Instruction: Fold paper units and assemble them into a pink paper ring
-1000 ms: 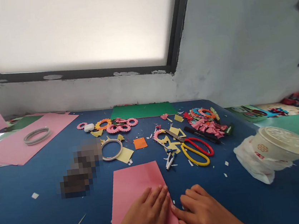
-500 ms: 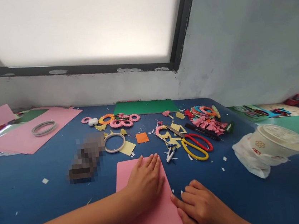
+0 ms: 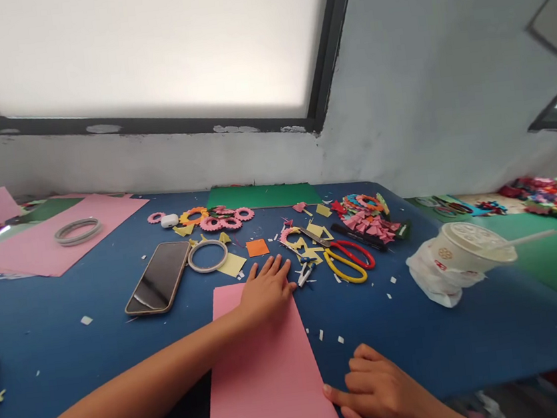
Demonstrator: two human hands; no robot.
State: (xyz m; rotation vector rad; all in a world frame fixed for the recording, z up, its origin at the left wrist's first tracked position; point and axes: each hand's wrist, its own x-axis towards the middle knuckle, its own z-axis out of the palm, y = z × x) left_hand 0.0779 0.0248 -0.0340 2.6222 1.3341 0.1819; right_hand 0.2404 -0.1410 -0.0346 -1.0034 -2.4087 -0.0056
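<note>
A folded sheet of pink paper [image 3: 263,385] lies lengthwise before me, its near end slightly raised and showing layers. My left hand [image 3: 268,294] rests flat across the paper's far right corner, fingers stretched out and some fingertips past its edge. At the paper's right edge, near the bottom, is my right hand [image 3: 384,388]. Its index fingertip touches the edge and the thumb is just below, while the other fingers curl in. Something small and pale shows by the curled fingers, too little of it to name. Beyond the left hand are compasses [image 3: 306,271] and red-and-yellow-handled scissors [image 3: 341,255].
A phone [image 3: 160,278] and a tape roll [image 3: 207,256] lie left of the scissors. Paper rings [image 3: 220,222], an orange square [image 3: 257,247] and a marker [image 3: 359,236] lie farther back. At right stands a lidded cup [image 3: 457,252] with a straw. Pink sheets [image 3: 52,251] lie left.
My left hand has slid to the paper's far right corner, fingers more spread. My right hand stays at the right edge, lower down. The view has shifted slightly right.
</note>
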